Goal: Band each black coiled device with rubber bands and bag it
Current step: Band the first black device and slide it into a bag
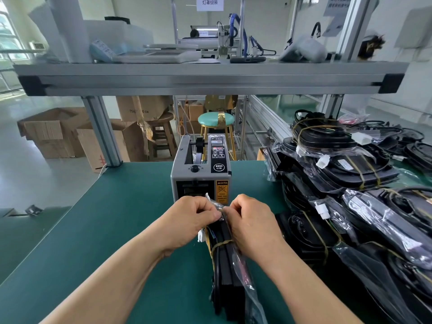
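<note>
I see both hands meeting over the green desk (93,230), just in front of the grey tape dispenser (201,169). The left hand (191,220) and right hand (252,225) each pinch the crumpled top of a clear bag (211,202) with curled fingers (209,213). Below them the black coiled device (228,265) stands on edge on the desk between the forearms. A yellowish rubber band (222,243) runs around it, and plastic trails down its right side. A pile of banded, bagged devices (350,183) lies to the right.
</note>
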`<action>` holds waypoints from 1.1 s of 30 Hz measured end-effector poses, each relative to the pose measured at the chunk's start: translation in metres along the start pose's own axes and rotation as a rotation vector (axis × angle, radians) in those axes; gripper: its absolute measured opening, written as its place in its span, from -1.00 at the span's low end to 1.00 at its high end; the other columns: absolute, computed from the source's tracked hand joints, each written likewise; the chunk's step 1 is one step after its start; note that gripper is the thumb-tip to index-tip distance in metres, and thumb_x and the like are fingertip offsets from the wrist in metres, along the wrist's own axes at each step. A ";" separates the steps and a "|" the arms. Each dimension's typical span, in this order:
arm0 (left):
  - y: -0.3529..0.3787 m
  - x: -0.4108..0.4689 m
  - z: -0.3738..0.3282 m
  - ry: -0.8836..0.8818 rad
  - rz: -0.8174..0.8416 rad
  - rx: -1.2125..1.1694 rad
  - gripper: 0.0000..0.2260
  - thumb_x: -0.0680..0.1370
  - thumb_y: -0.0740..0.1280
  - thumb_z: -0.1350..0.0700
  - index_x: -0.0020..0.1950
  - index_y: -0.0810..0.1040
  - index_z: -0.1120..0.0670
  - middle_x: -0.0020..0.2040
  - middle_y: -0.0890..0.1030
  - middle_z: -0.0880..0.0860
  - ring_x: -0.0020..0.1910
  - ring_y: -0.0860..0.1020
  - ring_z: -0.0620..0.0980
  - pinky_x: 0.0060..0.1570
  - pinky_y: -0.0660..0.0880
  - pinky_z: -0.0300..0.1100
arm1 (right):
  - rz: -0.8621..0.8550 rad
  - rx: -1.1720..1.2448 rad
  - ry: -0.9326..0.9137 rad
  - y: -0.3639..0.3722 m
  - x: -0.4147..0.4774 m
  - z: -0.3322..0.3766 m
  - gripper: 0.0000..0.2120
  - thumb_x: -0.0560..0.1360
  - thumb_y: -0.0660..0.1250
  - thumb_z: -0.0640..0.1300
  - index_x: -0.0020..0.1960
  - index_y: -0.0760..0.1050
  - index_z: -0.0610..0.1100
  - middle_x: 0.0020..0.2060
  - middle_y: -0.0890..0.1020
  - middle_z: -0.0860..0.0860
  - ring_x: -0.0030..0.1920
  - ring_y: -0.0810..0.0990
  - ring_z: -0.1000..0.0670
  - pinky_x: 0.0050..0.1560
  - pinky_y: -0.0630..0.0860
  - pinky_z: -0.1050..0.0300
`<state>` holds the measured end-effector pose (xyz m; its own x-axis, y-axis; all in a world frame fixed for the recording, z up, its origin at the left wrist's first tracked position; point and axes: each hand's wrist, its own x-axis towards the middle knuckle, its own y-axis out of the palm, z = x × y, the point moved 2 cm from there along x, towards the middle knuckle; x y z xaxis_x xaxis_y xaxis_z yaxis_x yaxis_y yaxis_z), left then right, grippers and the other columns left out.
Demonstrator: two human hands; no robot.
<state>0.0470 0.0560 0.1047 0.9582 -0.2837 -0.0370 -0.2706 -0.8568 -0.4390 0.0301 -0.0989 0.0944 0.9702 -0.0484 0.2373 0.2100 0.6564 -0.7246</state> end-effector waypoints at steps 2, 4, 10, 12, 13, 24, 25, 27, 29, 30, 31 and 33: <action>0.000 0.000 0.001 0.009 -0.007 0.003 -0.83 0.58 0.37 0.16 -0.21 0.55 0.12 -0.55 0.40 -0.21 -0.55 0.31 -0.25 -0.49 0.24 -0.45 | -0.001 -0.007 -0.011 0.001 0.000 0.000 -0.73 0.57 0.26 0.07 -0.27 0.34 0.04 -0.28 0.52 0.12 -0.27 0.45 0.13 -0.36 0.26 0.23; 0.000 0.000 0.000 0.022 -0.017 0.018 -0.83 0.58 0.37 0.17 -0.21 0.55 0.13 -0.57 0.39 -0.20 -0.57 0.31 -0.25 -0.51 0.22 -0.45 | -0.006 -0.010 -0.018 0.001 0.000 0.001 -0.74 0.57 0.26 0.07 -0.26 0.35 0.05 -0.28 0.51 0.13 -0.28 0.44 0.14 -0.37 0.25 0.25; 0.004 0.001 0.000 0.040 -0.065 0.075 -0.81 0.56 0.39 0.14 -0.24 0.55 0.12 -0.55 0.38 -0.19 -0.56 0.28 -0.23 -0.51 0.23 -0.43 | -0.009 -0.036 -0.020 0.001 0.000 -0.001 -0.70 0.57 0.26 0.08 -0.29 0.30 0.07 -0.30 0.49 0.14 -0.31 0.41 0.17 -0.39 0.21 0.30; 0.005 0.001 0.000 0.052 -0.078 0.099 -0.79 0.55 0.41 0.12 -0.28 0.53 0.08 -0.52 0.38 -0.17 -0.53 0.27 -0.21 -0.49 0.24 -0.39 | -0.007 -0.038 -0.018 0.001 0.000 -0.002 -0.69 0.57 0.25 0.09 -0.30 0.29 0.07 -0.29 0.48 0.15 -0.30 0.40 0.17 -0.38 0.21 0.30; 0.005 0.001 0.000 0.058 -0.082 0.118 -0.77 0.55 0.41 0.11 -0.30 0.52 0.05 -0.51 0.38 -0.17 -0.52 0.27 -0.18 -0.48 0.24 -0.36 | -0.006 -0.036 -0.015 0.002 0.000 -0.002 -0.69 0.58 0.25 0.09 -0.30 0.28 0.07 -0.29 0.48 0.15 -0.30 0.40 0.18 -0.37 0.21 0.30; 0.000 0.002 -0.003 0.014 -0.242 0.359 -0.75 0.44 0.50 -0.06 -0.33 0.52 0.00 -0.56 0.45 -0.24 -0.56 0.38 -0.23 -0.49 0.26 -0.29 | 0.009 -0.046 0.014 0.003 0.001 -0.001 -0.70 0.59 0.23 0.10 -0.28 0.30 0.06 -0.28 0.48 0.15 -0.28 0.42 0.16 -0.38 0.24 0.24; 0.001 0.003 -0.001 -0.010 -0.248 0.312 -0.76 0.43 0.51 -0.04 -0.31 0.53 0.01 -0.56 0.44 -0.22 -0.57 0.36 -0.23 -0.50 0.25 -0.30 | 0.009 -0.038 0.010 0.003 0.001 -0.001 -0.70 0.59 0.23 0.10 -0.28 0.31 0.07 -0.28 0.48 0.15 -0.28 0.42 0.15 -0.38 0.24 0.25; 0.006 0.005 0.004 -0.076 -0.262 0.128 -0.80 0.42 0.51 0.02 -0.27 0.53 0.05 -0.52 0.44 -0.17 -0.57 0.33 -0.21 -0.53 0.26 -0.33 | 0.004 -0.025 -0.007 0.004 0.001 -0.001 -0.70 0.58 0.23 0.10 -0.29 0.30 0.07 -0.28 0.48 0.15 -0.27 0.42 0.13 -0.37 0.23 0.23; 0.014 0.005 0.008 -0.166 -0.284 -0.097 -0.82 0.44 0.48 0.07 -0.24 0.52 0.08 -0.47 0.45 -0.13 -0.54 0.33 -0.19 -0.55 0.26 -0.37 | -0.006 -0.037 -0.018 0.004 0.002 -0.001 -0.68 0.58 0.25 0.08 -0.31 0.28 0.07 -0.30 0.47 0.15 -0.29 0.42 0.13 -0.37 0.22 0.23; 0.018 0.005 0.009 -0.205 -0.294 -0.185 -0.83 0.45 0.47 0.08 -0.22 0.52 0.08 -0.48 0.45 -0.12 -0.55 0.34 -0.19 -0.57 0.26 -0.38 | -0.013 -0.046 -0.019 0.005 0.002 -0.001 -0.68 0.58 0.25 0.08 -0.31 0.28 0.08 -0.31 0.47 0.16 -0.30 0.42 0.15 -0.38 0.21 0.27; 0.021 0.005 0.010 -0.232 -0.308 -0.248 -0.85 0.46 0.46 0.09 -0.21 0.53 0.09 -0.50 0.46 -0.13 -0.56 0.34 -0.20 -0.59 0.25 -0.38 | -0.021 -0.053 -0.020 0.006 0.003 -0.001 -0.67 0.59 0.26 0.07 -0.31 0.27 0.08 -0.31 0.47 0.16 -0.32 0.41 0.18 -0.40 0.21 0.29; 0.027 0.004 0.010 -0.251 -0.339 -0.325 -0.86 0.48 0.45 0.11 -0.20 0.54 0.09 -0.50 0.49 -0.12 -0.57 0.38 -0.20 -0.60 0.27 -0.36 | -0.032 -0.066 -0.017 0.006 0.004 -0.001 -0.67 0.59 0.26 0.06 -0.31 0.27 0.08 -0.31 0.47 0.16 -0.32 0.41 0.20 -0.40 0.22 0.31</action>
<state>0.0448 0.0361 0.0835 0.9789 0.1101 -0.1721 0.0816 -0.9830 -0.1647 0.0356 -0.0963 0.0903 0.9607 -0.0551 0.2719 0.2490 0.6038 -0.7573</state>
